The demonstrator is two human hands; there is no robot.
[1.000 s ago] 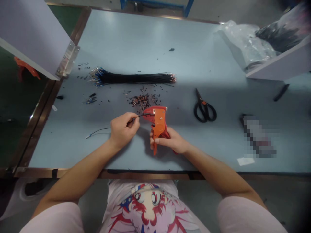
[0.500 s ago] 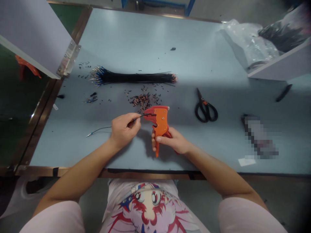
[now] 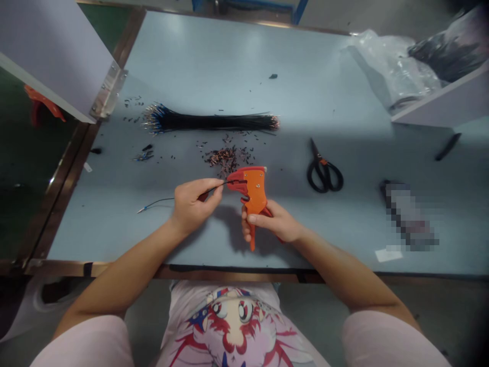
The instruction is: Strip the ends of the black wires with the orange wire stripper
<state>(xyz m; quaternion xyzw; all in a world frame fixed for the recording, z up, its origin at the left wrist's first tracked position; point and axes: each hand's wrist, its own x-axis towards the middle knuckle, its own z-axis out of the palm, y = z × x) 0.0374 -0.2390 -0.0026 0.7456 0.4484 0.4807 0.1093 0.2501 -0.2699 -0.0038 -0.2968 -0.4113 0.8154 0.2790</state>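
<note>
The left hand (image 3: 193,206) pinches a thin black insulated wire (image 3: 160,202), its end reaching the head of the orange plastic wire stripper (image 3: 254,196), which the right hand (image 3: 267,223) grips closed around the handle above the pale blue desk (image 3: 229,86).

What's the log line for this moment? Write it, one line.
left hand: pinches black wire | right hand: grips orange wire stripper | wire tip: at stripper's front

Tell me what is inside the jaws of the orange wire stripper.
The black wire pinched in the left hand runs into the jaws of the orange wire stripper, which the right hand holds. The wire's tip is covered by the tool's orange body and cannot be seen.
</note>
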